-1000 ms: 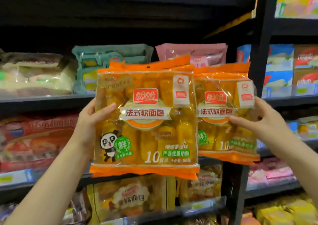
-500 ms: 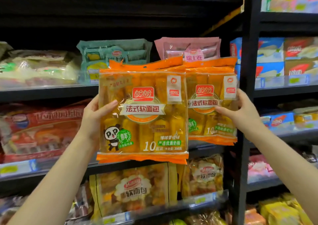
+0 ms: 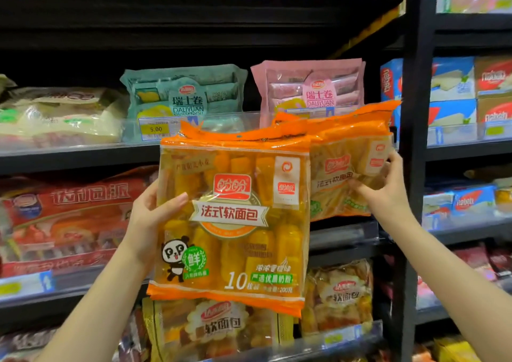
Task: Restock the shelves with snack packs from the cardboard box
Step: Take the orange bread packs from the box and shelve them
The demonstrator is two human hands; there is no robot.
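Head view: black metal shelving (image 3: 417, 167) in a shop aisle, stocked with teal (image 3: 182, 98) and pink roll packs (image 3: 310, 90) on the shelf above and red packs (image 3: 69, 214) at left. Left hand (image 3: 151, 217) grips the left edge of the front orange bread pack (image 3: 235, 223), thumb across its face. Right hand (image 3: 388, 189) pinches the right side of a second orange pack (image 3: 349, 167), partly behind the first. Since half a second ago the right pack has tilted and gone deeper toward the middle shelf's right end.
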